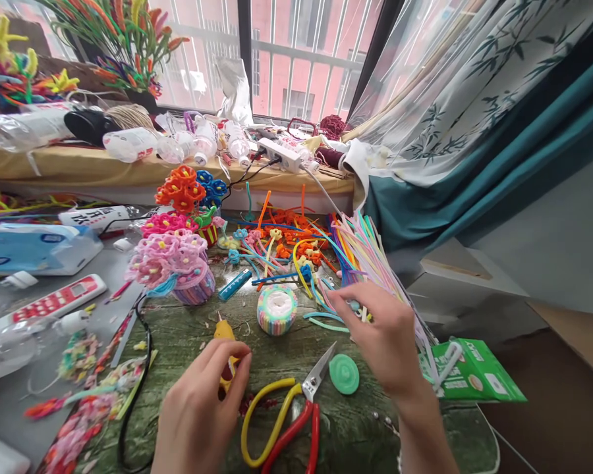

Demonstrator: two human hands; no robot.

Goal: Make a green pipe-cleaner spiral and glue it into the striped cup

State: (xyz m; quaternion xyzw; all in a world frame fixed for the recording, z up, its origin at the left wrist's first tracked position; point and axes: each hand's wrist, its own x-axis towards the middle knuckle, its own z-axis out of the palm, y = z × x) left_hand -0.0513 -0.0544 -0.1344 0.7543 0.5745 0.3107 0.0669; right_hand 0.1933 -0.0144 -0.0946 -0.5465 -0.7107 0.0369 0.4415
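Loosely bent, left hand [202,395] and right hand [383,329] are flanking one pot [275,325] at twelve o'clock, one pair of scissors [310,387] at six, any grip unclear.

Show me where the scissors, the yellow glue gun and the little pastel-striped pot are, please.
Scissors [308,388]: head view, on the pivot where the blades meet.
Yellow glue gun [224,330]: head view, on the body just behind the nozzle.
Pastel-striped pot [277,322]: head view, on its front wall.

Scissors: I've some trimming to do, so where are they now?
In the head view, the scissors lie low, near centre, between the left hand and the green disc.
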